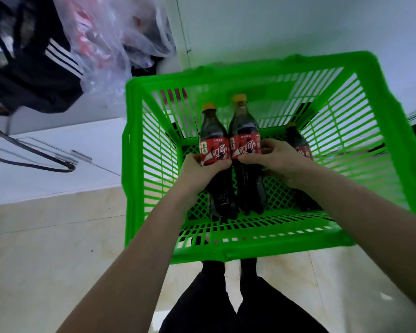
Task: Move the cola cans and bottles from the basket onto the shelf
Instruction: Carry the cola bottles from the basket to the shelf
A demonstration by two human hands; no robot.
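A bright green slatted basket [151,150] stands on the floor in front of me. Inside it are three cola bottles with yellow caps and red labels. My left hand [197,174] is wrapped around the left bottle [213,133] at its label. My right hand [281,162] grips the middle bottle [244,128] at its label. Both bottles stand side by side, touching. The third bottle [298,140] is at the right, mostly hidden behind my right hand and forearm. No cans are visible.
A white low surface [58,150] with a dark cable lies left of the basket. Behind it are a black bag with white stripes [41,75] and clear plastic bags [111,37]. My legs in dark trousers [226,308] stand on beige floor tiles below the basket.
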